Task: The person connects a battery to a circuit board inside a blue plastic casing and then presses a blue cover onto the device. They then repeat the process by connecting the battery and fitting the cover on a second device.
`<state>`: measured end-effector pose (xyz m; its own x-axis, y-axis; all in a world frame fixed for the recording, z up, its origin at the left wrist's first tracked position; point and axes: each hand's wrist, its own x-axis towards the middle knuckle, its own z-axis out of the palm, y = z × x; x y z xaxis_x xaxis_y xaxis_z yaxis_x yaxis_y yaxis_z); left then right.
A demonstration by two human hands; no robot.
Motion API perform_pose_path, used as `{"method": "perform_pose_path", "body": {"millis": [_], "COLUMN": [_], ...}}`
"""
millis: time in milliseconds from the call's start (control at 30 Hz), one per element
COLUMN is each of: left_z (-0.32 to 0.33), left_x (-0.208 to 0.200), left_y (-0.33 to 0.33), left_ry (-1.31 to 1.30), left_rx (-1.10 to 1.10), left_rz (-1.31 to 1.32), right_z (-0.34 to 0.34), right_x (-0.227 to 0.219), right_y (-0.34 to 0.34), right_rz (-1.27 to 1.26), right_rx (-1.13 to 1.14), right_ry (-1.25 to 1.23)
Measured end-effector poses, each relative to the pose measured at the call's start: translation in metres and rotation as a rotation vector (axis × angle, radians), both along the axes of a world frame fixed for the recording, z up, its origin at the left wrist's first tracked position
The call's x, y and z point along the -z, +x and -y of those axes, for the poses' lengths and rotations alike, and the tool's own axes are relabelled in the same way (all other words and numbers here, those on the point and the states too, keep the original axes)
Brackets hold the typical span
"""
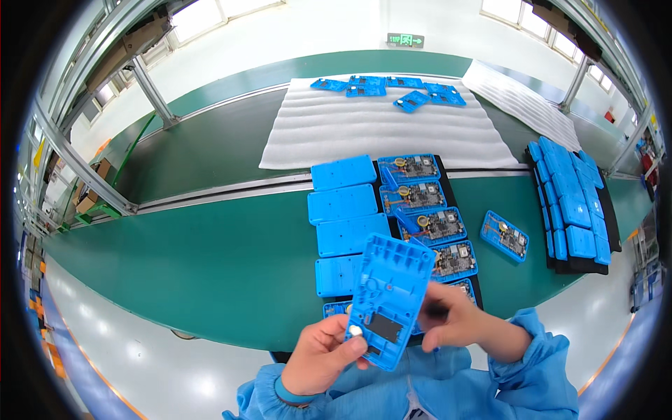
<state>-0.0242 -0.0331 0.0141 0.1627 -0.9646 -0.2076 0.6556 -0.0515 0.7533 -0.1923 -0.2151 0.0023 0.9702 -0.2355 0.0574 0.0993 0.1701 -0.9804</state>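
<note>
A blue plastic housing half (389, 302), its ribbed inner side facing up, is held tilted in front of me. My left hand (325, 355) grips its lower left edge, the thumb beside a small white part (355, 331). Black pads (383, 327) sit in the lower half of the shell. Close to the shell's right edge is my right hand (455, 318), slightly blurred, with thumb and fingers apart. A dark patch shows between them; I cannot tell whether it is a thing or the background. Under the shell, blue housings with circuit boards (423, 198) are partly hidden.
Closed-looking blue cases (341, 203) form a column left of the board-filled housings. One more open housing (505, 236) lies to their right. Stacked blue cases (570, 199) stand farther right. Several blue shells (366, 91) rest on white foam sheeting (378, 133) across the green table (210, 259).
</note>
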Motion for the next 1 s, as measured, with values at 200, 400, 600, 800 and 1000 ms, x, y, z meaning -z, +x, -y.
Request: {"method": "perform_pose_path", "body": {"millis": [200, 400, 600, 800, 1000], "left_z": [0.000, -0.024, -0.039, -0.025, -0.009], "left_x": [0.012, -0.002, 0.016, 0.023, 0.038], "left_y": [-0.015, 0.018, 0.030, 0.032, 0.031], "left_ry": [-0.045, 0.133, 0.233, 0.126, 0.122], "left_rx": [0.033, -0.491, -0.527, -0.209, -0.029], "left_rz": [-0.193, 0.930, 1.151, 1.387, 1.474], "right_z": [-0.029, 0.016, -0.001, -0.003, -0.005], "right_x": [-0.019, -0.036, -0.018, -0.010, -0.009], "right_y": [0.024, 0.012, 0.025, 0.033, 0.031], "right_rz": [-0.156, -0.054, -0.207, -0.348, -0.426], "right_rx": [-0.164, 0.224, -0.005, -0.121, -0.153], "right_ry": [0.638, -0.524, -1.214, -1.289, -1.269]}}
